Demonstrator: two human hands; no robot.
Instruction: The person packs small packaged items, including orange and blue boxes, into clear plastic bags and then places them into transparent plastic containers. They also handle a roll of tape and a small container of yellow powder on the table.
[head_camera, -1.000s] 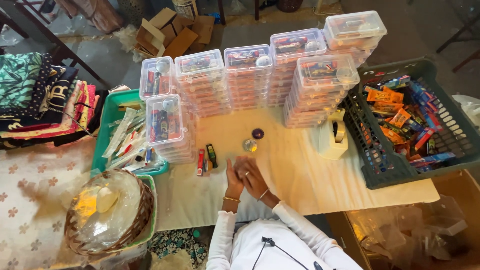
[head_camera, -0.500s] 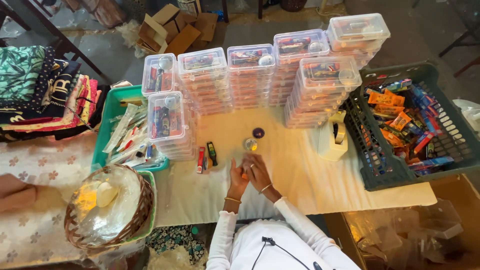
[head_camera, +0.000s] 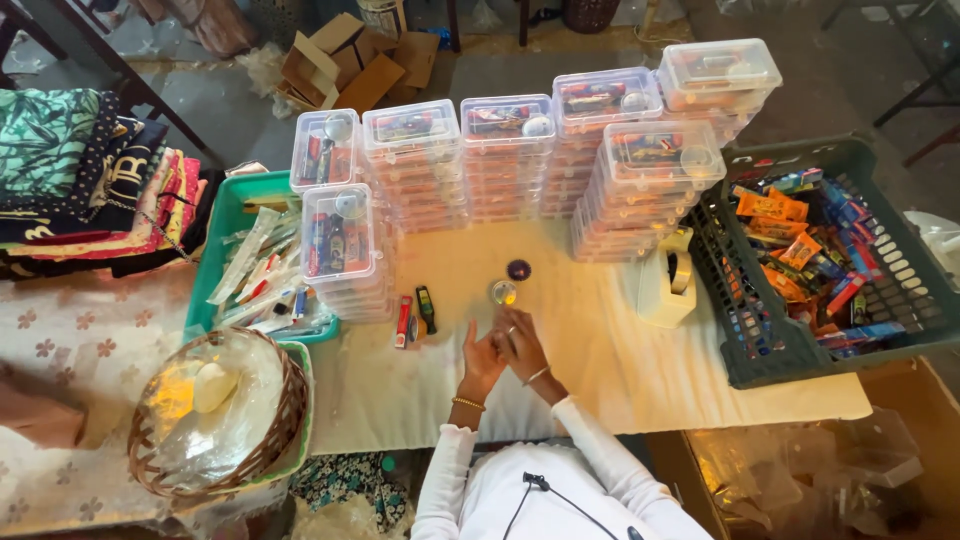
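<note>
Hands barely shifted, left hand (head_camera: 482, 352) and right hand (head_camera: 520, 345) pressed together (grip unclear), near small jar (head_camera: 503, 292).

Both forearms extend from body at 6 o'clock toward 12 o'clock, white sleeves to wrists. Left hand (head_camera: 482, 358): upright, fingers pointing to 12 o'clock, palm turned toward right hand, bracelet at wrist. Right hand (head_camera: 522, 345): just at 3 o'clock side of left, touching it, fingers curled, ring visible on one finger, bangle at wrist. Hands pressed together; whether anything sits between them cannot be told.
</note>
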